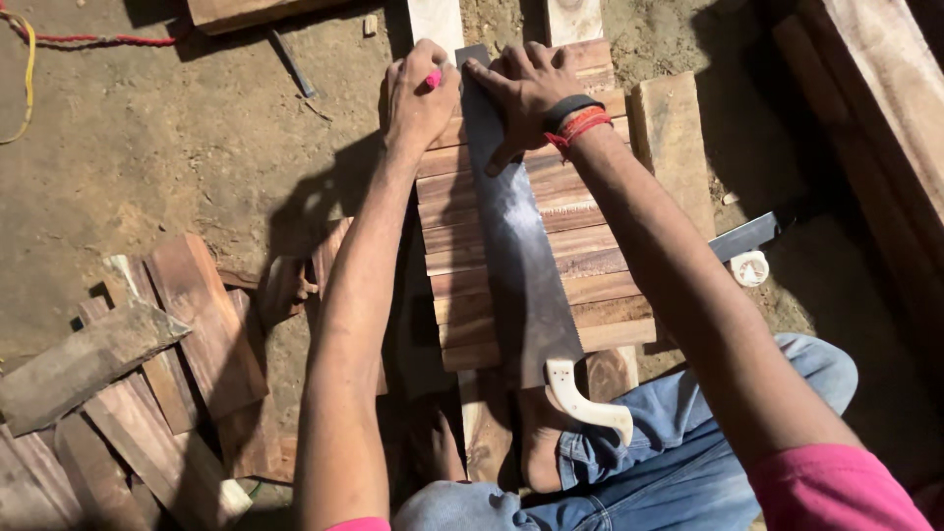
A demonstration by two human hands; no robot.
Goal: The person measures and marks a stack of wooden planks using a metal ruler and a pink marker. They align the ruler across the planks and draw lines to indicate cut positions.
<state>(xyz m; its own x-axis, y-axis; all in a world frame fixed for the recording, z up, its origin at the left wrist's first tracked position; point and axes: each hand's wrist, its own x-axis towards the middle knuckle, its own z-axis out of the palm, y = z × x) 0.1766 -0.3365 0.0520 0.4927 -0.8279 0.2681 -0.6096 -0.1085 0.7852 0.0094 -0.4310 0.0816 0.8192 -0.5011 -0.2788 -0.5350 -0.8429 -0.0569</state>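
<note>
Saw (pixel 516 246) flat across slats (pixel 600 275), handle toward person, right hand (pixel 526 88) pressing

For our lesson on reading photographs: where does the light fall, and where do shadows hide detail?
Head view: hard light from the right brightens the grey steel saw blade and row of brown wooden slats; arm shadows fall left onto the dirt ground; the right edge is dark; focus is sharp.

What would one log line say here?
left hand: holds pink marker | right hand: presses handsaw flat | wooden slats: side by side
</note>
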